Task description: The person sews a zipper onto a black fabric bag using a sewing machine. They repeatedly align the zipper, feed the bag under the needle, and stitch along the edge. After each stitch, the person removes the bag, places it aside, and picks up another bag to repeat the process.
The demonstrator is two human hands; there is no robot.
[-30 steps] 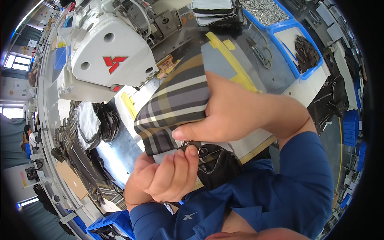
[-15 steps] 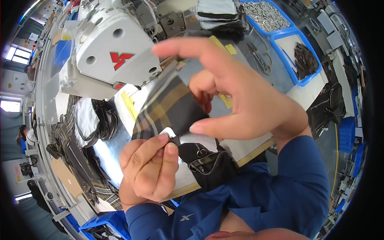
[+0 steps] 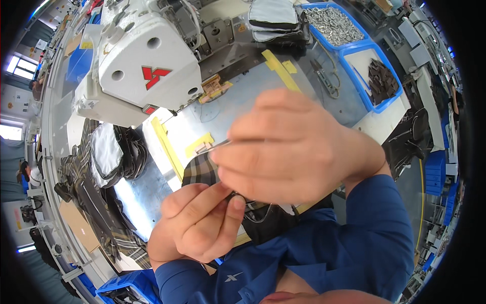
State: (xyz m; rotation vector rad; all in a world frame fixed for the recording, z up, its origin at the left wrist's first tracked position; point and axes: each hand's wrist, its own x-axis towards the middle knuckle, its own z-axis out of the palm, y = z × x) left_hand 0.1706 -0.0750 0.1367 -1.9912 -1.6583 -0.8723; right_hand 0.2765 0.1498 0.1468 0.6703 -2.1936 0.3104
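My left hand (image 3: 202, 218) pinches the edge of a dark plaid fabric piece (image 3: 200, 169) between thumb and fingers. Over the same piece, my right hand (image 3: 298, 152) is closed, its fingertips together on the cloth and close to the left ones. A thin pale strip or edge shows at the right fingertips, too blurred to name. Below both hands hangs a black fabric part with a zipper (image 3: 263, 215), against the table's front edge. Most of the plaid piece is hidden behind my right hand.
A white sewing machine (image 3: 152, 66) stands at the back left. Beside it lie stacked grey-and-black padded pieces (image 3: 107, 152) and plaid cloth (image 3: 101, 202). Blue trays hold metal zipper pulls (image 3: 336, 25) and dark strips (image 3: 382, 81). Thread snips (image 3: 324, 78) lie nearby; yellow tape (image 3: 167, 147) marks the table.
My right hand has swung down and closed from a wide-open spread onto the fabric. The plaid piece has folded down from its raised position. My left hand has shifted slightly right, still pinching.
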